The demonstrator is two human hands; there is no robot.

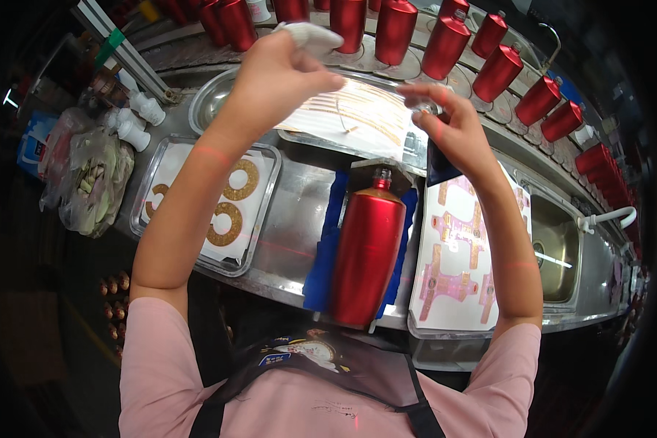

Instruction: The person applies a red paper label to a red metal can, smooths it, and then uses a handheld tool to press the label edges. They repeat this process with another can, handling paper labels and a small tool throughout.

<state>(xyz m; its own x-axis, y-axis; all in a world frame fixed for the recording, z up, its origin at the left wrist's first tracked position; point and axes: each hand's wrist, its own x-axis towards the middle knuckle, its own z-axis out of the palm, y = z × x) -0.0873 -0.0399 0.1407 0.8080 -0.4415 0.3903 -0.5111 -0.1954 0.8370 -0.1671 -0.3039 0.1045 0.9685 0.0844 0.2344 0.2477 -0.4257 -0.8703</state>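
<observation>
Gold-striped sheet [372, 117] located at the far side of the bench, under my hands. These are apart from each other: my left hand [274, 82] has thumb and fingers drawn together, with a white cloth [315, 36] at its far side; my right hand [454, 135] is half curled. I cannot tell whether either grips anything. Nearer: one red bottle [369, 255], neck pointing far, on blue cloth [320, 274]. Left: gold rings [226, 225]. Right: pink-and-gold cutouts [456, 230].
</observation>
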